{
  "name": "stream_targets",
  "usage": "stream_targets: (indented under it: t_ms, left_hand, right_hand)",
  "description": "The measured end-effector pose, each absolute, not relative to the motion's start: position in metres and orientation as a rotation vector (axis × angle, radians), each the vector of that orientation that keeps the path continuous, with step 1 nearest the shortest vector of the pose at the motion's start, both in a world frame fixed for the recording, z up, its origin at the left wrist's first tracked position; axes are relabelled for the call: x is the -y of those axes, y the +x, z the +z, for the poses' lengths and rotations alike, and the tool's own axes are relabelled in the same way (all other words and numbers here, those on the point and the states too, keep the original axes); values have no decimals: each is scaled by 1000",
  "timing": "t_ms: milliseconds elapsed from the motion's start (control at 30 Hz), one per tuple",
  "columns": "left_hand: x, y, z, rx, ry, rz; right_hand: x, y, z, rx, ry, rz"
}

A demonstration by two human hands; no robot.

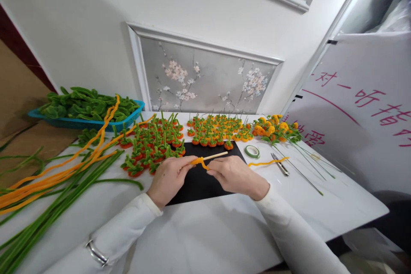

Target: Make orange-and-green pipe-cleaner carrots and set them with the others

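Note:
Over a black mat (205, 184) my two hands meet in the middle of the table. My left hand (168, 177) is closed on the left end of a thin wooden stick (216, 156), which points up to the right. An orange pipe cleaner (201, 161) is wound around the stick. Its bent end is pinched in the fingers of my right hand (236, 175). A length of orange pipe cleaner also shows to the right of that hand. Behind my hands stand rows of small orange and green pipe-cleaner pieces (156, 145).
Long green pipe cleaners (64, 201) and orange strands (93, 156) lie at the left. A blue tray (111, 126) holds green leaf shapes. Green tape (252, 151), small cutters (280, 165) and a bunch of orange flowers (276, 128) lie at the right. A wall stands behind.

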State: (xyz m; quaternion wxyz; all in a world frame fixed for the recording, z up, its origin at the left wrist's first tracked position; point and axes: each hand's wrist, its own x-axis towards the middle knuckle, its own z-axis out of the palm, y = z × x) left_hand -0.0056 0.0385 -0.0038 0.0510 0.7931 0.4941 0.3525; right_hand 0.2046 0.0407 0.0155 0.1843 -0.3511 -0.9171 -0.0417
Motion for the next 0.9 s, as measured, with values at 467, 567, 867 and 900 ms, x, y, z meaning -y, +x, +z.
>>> stream_targets:
  t_ms: [467,567,867,900]
  left_hand:
    - [-36,0,-7,-1259,2434,1137]
    - [-34,1,-5,-1255,2430,1066]
    - [-39,-2,4,-1090,2142,741]
    - [-40,-2,4,-1048,2095,717]
  right_hand:
    - [-57,205,10,2189,-1103,120]
    - [-60,204,5,2201,-1119,169]
    - [-55,198,4,2269,-1105,44]
    - [-55,198,4,2277,-1100,37]
